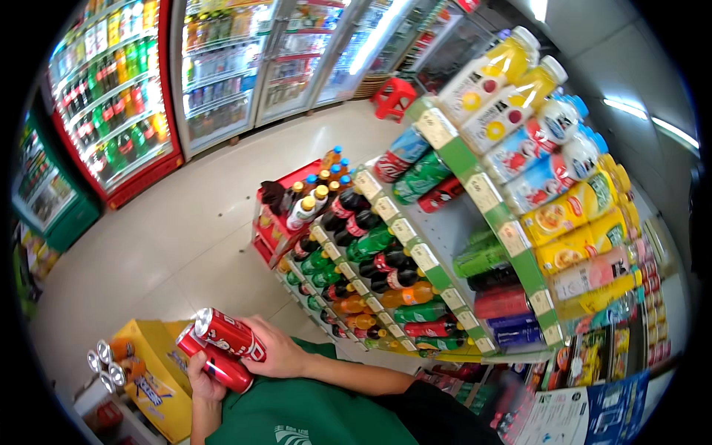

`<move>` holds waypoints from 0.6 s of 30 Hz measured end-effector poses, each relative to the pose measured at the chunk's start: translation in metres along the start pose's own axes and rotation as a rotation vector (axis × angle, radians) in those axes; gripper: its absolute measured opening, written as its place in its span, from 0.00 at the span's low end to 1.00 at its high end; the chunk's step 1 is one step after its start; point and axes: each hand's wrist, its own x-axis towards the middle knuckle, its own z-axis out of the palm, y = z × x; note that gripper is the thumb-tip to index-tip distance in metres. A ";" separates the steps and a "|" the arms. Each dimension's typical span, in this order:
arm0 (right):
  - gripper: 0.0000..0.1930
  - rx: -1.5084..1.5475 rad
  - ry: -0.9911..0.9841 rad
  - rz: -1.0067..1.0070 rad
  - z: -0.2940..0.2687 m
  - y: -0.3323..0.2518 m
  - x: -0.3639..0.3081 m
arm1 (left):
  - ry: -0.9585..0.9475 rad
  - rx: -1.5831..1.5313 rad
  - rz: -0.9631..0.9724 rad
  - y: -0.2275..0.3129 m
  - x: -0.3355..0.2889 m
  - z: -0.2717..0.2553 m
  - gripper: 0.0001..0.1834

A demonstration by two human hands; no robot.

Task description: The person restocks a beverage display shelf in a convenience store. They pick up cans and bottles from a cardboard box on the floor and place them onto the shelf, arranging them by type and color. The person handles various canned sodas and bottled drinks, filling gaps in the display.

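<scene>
Two red drink cans are held close together in front of my green apron. My right hand is closed round the end of the upper can. My left hand grips the lower can, its fingers at the can's side. Both cans lie tilted, their silver ends toward the upper left. Beside my left hand stands a yellow carton. Several orange and silver cans stand left of it, above a box with red cans inside.
A tiered shelf of bottles and cans fills the right side. A red crate with bottles stands at its far end. Lit drink fridges line the far wall, with a red stool near them. Tiled floor lies between.
</scene>
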 end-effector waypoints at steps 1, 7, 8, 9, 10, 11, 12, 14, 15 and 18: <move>0.44 0.005 0.049 0.022 -0.006 -0.006 -0.009 | -0.067 0.028 -0.047 0.000 0.003 0.001 0.38; 0.38 -0.621 0.637 -0.351 -0.070 -0.013 -0.049 | -0.318 0.006 -0.323 -0.003 0.032 0.029 0.29; 0.38 -0.741 0.752 -0.408 -0.089 -0.018 -0.052 | -0.315 0.013 -0.338 -0.001 0.032 0.035 0.30; 0.37 -0.862 0.863 -0.464 -0.111 -0.025 -0.053 | -0.310 0.018 -0.352 0.001 0.033 0.037 0.30; 0.37 -0.917 0.939 -0.468 -0.133 -0.030 -0.055 | -0.322 0.024 -0.358 0.002 0.036 0.036 0.30; 0.36 -0.976 1.014 -0.467 -0.154 -0.035 -0.058 | -0.334 0.026 -0.369 0.001 0.040 0.034 0.30; 0.36 -1.011 1.078 -0.401 -0.174 -0.036 -0.064 | -0.348 0.025 -0.380 0.001 0.042 0.033 0.30; 0.33 -0.993 1.196 -0.342 -0.210 -0.032 -0.066 | -0.363 0.084 -0.380 0.005 0.044 0.035 0.31; 0.30 -0.952 1.243 -0.348 -0.226 -0.034 -0.060 | -0.369 0.107 -0.379 0.009 0.045 0.038 0.32; 0.31 -0.649 1.347 -0.286 -0.271 -0.025 -0.053 | -0.383 0.175 -0.366 0.018 0.046 0.040 0.32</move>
